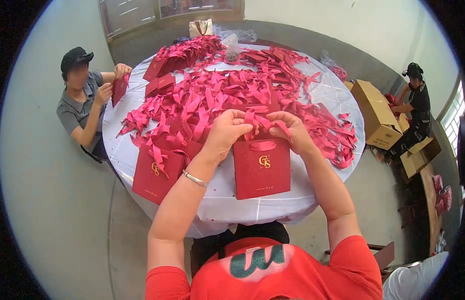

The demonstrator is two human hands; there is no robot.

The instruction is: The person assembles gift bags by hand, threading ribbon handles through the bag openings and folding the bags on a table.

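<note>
A dark red paper gift bag (262, 172) with a gold emblem lies at the near edge of the table, between my forearms. Above its top edge, my left hand (227, 131) pinches one part of a pink ribbon (263, 145) threaded at the bag's opening. My right hand (291, 131) has its fingers closed on the ribbon's other side, with a loose tail hanging past the fingertips. Left of my left forearm lies another red gift bag (155, 172), pink ribbon draped over it.
A round table (337, 107) under a white cloth carries a large heap of pink ribbons (232, 85) and red bags. One person (85, 100) handles a bag at the left. Another person (418, 102) bends by a cardboard box (375, 112) at the right.
</note>
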